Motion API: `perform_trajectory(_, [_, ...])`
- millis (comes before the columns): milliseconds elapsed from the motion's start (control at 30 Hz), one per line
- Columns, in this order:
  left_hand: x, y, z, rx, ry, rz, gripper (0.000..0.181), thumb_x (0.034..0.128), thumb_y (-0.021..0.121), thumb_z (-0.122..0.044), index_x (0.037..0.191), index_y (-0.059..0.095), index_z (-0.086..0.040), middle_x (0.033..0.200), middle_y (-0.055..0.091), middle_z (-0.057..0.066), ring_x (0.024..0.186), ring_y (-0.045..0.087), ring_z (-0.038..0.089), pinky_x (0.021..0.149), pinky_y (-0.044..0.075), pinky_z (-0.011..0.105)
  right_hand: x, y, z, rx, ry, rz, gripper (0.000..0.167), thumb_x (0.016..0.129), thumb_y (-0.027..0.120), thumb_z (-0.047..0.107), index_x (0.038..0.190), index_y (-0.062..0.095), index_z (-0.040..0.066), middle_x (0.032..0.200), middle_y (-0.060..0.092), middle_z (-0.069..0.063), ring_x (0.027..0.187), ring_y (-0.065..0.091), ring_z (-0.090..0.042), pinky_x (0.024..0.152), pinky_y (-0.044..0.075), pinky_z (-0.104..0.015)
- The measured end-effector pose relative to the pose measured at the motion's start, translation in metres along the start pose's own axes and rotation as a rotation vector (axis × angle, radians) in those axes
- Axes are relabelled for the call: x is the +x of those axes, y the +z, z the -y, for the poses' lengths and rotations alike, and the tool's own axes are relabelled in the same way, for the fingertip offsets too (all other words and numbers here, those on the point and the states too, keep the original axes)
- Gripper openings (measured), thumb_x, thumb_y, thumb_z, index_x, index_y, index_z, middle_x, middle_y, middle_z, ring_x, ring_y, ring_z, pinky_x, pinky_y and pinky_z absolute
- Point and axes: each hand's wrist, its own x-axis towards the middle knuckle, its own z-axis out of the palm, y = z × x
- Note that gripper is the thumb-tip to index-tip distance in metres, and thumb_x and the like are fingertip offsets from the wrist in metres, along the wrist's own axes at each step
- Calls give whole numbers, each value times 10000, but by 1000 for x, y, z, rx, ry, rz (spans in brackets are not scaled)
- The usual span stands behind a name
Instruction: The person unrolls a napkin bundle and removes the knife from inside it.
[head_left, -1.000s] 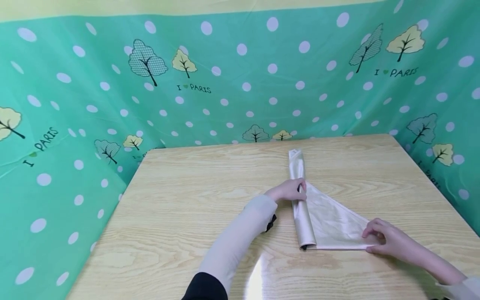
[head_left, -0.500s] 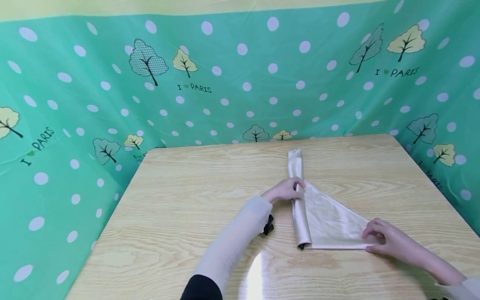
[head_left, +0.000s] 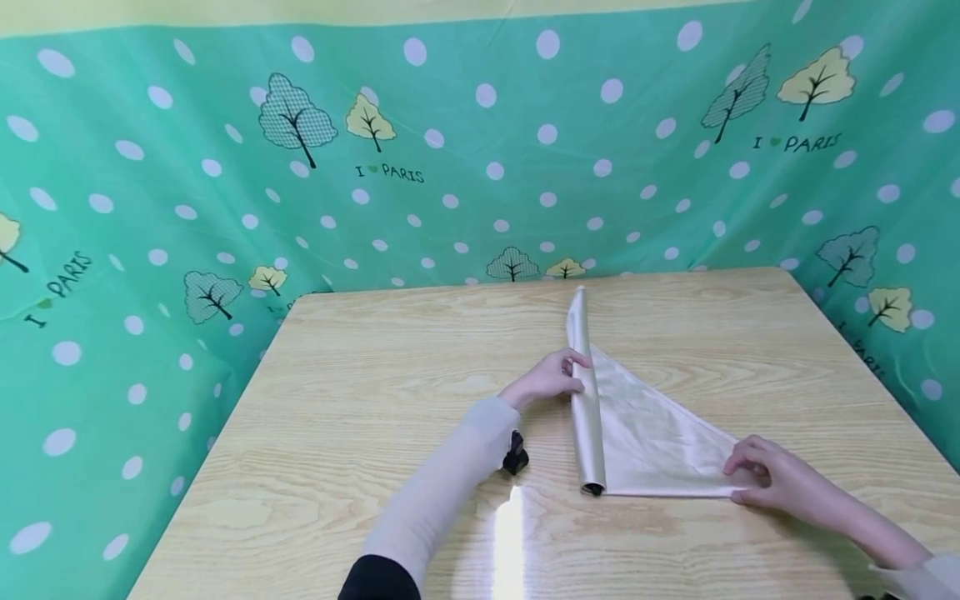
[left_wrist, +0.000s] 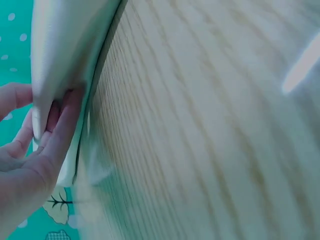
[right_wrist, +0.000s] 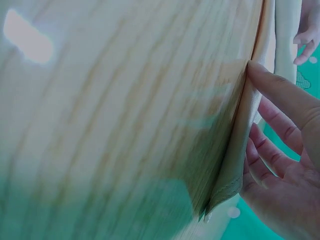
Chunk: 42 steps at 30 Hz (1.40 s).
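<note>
A shiny pale champagne satin-like cloth lies on the table, its left side gathered into a long upright-running roll with a dark inside at the near end. My left hand grips this roll near its middle; in the left wrist view, the thumb and fingers pinch the folded fabric from both sides. At the cloth's near right corner, my right hand presses with thumb and fingertips apart. In the right wrist view, the thumb lies straight on the cloth's near edge, with the other fingers resting on top.
The light wood-grain table carries a bright light reflection near its front. A green curtain with dots and trees encloses the back and both sides. Black wrist gear hangs under my left sleeve.
My left hand has shifted left with the roll, so more of the flat cloth shows between the hands. The roll's far end has turned and narrowed. My right hand stays put.
</note>
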Motion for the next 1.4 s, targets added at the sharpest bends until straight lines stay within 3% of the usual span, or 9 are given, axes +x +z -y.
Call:
perform_trajectory(233, [-5,-7,8,-103,-69,-16,427,719,572,132,1117,522,-12,751,499,73,662,538,150,582,505,247,0,0,0,-3,-1,-2,292,602,786,195,802,573,197,842,478,120,765,442,46,632,364,-141])
perform_trajectory(733, [-13,-15,18,-131,-110,-42,496,706,570,165,1157,507,-33,757,488,81,622,533,160,575,507,263,0,-1,2,-8,-8,-8,292,600,787,191,797,572,196,842,478,111,768,438,40,643,351,-121])
perform_trajectory(1133, [-21,-23,16,78,-70,-101,502,678,655,124,1147,536,-9,787,547,108,585,539,144,565,506,245,5,3,3,-2,-7,19,280,615,778,197,807,574,188,852,478,111,778,445,42,640,368,-145])
perform_trajectory(1267, [-21,-23,13,183,-19,-84,496,673,679,99,1140,537,8,761,550,112,524,501,109,527,488,219,2,3,-1,-3,-45,-21,306,585,789,162,798,572,193,841,472,119,779,437,56,649,328,-88])
perform_trajectory(1400, [-21,-24,13,327,31,-82,492,671,714,29,1133,555,-20,814,539,95,599,480,90,533,454,171,0,5,-3,6,-66,-50,326,563,798,146,790,570,202,845,465,127,790,426,62,680,279,-29])
